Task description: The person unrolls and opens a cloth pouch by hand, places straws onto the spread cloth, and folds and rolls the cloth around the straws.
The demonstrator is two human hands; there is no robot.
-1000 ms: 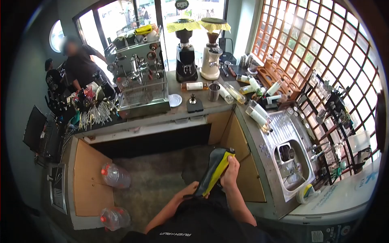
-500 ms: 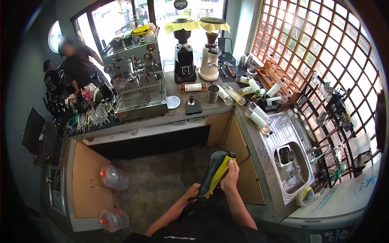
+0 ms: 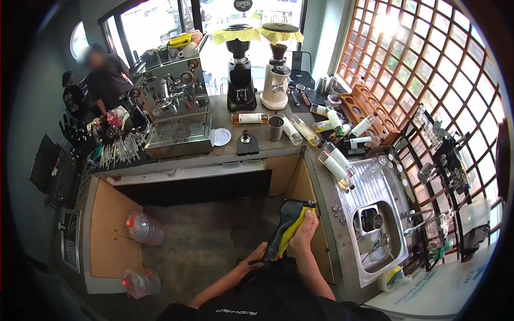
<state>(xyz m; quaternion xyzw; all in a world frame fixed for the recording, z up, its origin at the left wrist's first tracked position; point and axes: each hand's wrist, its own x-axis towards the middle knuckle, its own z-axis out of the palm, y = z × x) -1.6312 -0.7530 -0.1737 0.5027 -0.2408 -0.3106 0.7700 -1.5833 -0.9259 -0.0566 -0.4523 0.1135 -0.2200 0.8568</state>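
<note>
A grey and yellow cloth [image 3: 288, 227] is held in front of my body, slanting up to the right. A small dark end of some object pokes out at its top; the rest of that object is hidden by the cloth. My right hand [image 3: 304, 230] is closed round the upper yellow side, thumb on top. At the lower end, my left hand [image 3: 259, 253] is closed on the cloth, its fingers mostly hidden behind it.
Several bottles [image 3: 334, 165] lie on the counter beside the sink [image 3: 363, 273]. An espresso machine [image 3: 179, 128] and two grinders [image 3: 242, 85] stand along the back. Water jugs [image 3: 147, 229] are on the floor at left. A person [image 3: 110, 80] stands far left.
My right hand and the cloth's top have shifted slightly right, and the cloth looks more bunched. The view has turned a little; both hands keep their hold.
</note>
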